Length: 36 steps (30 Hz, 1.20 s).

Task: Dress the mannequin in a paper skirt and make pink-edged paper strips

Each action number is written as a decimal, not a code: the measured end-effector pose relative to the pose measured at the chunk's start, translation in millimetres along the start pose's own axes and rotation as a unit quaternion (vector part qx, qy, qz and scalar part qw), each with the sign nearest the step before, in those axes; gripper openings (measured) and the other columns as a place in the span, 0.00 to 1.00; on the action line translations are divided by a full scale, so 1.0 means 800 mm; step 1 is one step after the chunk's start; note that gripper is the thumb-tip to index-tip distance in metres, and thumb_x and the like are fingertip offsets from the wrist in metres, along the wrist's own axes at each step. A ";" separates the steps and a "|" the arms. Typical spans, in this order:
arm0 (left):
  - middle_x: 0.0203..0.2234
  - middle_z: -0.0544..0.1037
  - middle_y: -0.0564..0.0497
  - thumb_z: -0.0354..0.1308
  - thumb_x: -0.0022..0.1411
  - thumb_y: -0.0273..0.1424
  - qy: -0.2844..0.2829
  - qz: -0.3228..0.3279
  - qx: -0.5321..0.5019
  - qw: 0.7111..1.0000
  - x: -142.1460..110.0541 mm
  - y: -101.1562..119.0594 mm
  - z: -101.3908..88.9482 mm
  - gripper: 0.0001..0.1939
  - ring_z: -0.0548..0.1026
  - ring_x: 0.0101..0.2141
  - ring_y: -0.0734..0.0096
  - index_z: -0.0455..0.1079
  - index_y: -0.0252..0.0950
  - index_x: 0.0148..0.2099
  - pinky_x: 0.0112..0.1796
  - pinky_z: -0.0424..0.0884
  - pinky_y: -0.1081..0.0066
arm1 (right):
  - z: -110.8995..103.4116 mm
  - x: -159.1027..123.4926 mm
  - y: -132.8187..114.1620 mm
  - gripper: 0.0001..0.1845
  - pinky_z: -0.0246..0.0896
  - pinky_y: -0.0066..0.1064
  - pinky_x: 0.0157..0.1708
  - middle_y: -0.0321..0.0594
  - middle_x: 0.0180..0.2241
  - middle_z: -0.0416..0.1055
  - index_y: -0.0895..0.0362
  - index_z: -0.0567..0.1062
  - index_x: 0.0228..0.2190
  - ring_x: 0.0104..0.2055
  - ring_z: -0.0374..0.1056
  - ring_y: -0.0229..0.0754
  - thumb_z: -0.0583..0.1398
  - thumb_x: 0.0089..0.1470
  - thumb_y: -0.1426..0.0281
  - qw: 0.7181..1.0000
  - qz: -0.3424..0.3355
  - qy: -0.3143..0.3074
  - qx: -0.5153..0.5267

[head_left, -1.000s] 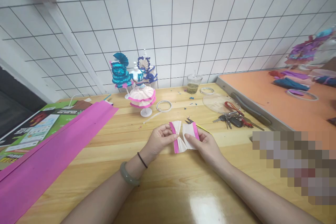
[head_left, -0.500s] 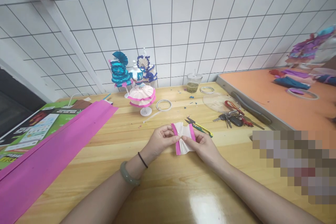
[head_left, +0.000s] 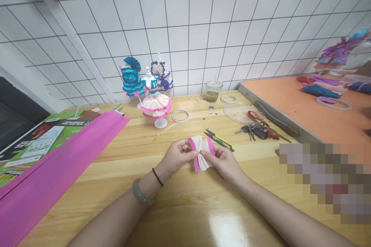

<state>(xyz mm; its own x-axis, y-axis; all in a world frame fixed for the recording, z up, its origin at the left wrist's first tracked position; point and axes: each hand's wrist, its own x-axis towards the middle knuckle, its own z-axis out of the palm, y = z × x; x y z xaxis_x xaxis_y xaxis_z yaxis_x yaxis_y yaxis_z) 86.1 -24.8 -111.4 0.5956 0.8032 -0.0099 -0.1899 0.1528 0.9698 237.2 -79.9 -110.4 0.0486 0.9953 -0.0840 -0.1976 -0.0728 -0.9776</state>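
Since a second ago, the right hand (head_left: 227,161) has drawn its thumb leftward to the gathered middle of the cream piece (head_left: 206,164), closing the gap that showed between its two halves. Held over the middle of the wooden table (head_left: 176,216), that pink-edged piece is pinched from the left by the left hand (head_left: 177,157) and from the right by the other, both thumbs pressed down; the fingertips behind it are hidden. Just beyond, the snips (head_left: 219,141) lie partly covered by the right hand. Blocky pixels mask the near right, and the purple figure (head_left: 337,54) at far right is blurred. Toward the wall, a clear lidded cup (head_left: 213,93) holds something greenish; a clear tub (head_left: 358,80) at far right has contents too faint to tell. On the left, printed booklets (head_left: 43,139), partly under a magenta sheet (head_left: 75,150), carry lettering too slanted to read.
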 end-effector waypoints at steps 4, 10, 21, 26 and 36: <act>0.38 0.78 0.45 0.66 0.46 0.33 -0.003 -0.004 0.006 1.000 0.000 -0.001 -0.001 0.19 0.75 0.38 0.66 0.72 0.33 0.42 0.43 0.68 0.67 | 0.000 0.002 0.002 0.13 0.57 0.29 0.26 0.34 0.23 0.73 0.56 0.77 0.27 0.24 0.64 0.38 0.67 0.39 0.61 1.000 -0.003 0.010 -0.001; 0.37 0.78 0.44 0.66 0.48 0.33 -0.007 0.000 0.010 1.000 0.002 -0.004 -0.002 0.19 0.75 0.39 0.65 0.71 0.32 0.42 0.44 0.68 0.65 | 0.000 0.003 0.008 0.13 0.55 0.28 0.25 0.33 0.22 0.70 0.56 0.75 0.26 0.22 0.61 0.36 0.66 0.40 0.60 1.000 -0.018 0.014 -0.010; 0.40 0.78 0.45 0.65 0.48 0.30 -0.007 0.003 0.009 1.000 0.002 -0.004 -0.003 0.16 0.75 0.39 0.66 0.71 0.32 0.42 0.43 0.68 0.68 | 0.000 0.003 0.012 0.16 0.57 0.28 0.26 0.35 0.24 0.71 0.57 0.73 0.28 0.24 0.63 0.37 0.65 0.42 0.58 0.999 -0.033 0.003 -0.023; 0.44 0.76 0.44 0.65 0.49 0.30 -0.003 0.001 -0.014 1.000 0.003 -0.005 -0.006 0.18 0.75 0.41 0.66 0.72 0.33 0.44 0.43 0.68 0.69 | -0.002 0.003 0.012 0.16 0.61 0.32 0.32 0.36 0.27 0.72 0.56 0.72 0.30 0.29 0.66 0.41 0.65 0.42 0.57 1.000 -0.023 0.000 0.003; 0.41 0.78 0.45 0.64 0.51 0.31 -0.026 -0.007 0.005 1.000 0.004 -0.009 -0.007 0.15 0.75 0.40 0.67 0.73 0.34 0.42 0.42 0.69 0.71 | 0.001 0.005 0.014 0.16 0.59 0.29 0.29 0.35 0.26 0.71 0.57 0.71 0.29 0.27 0.64 0.38 0.64 0.44 0.57 0.999 -0.035 -0.004 -0.007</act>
<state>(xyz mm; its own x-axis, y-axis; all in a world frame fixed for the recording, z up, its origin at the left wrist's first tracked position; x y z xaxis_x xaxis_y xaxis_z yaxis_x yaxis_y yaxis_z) 85.1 -19.7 -119.5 0.6373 0.7706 -0.0114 -0.1743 0.1585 0.9719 234.2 -76.8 -121.8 0.0550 0.9984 -0.0132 -0.1806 -0.0031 -0.9836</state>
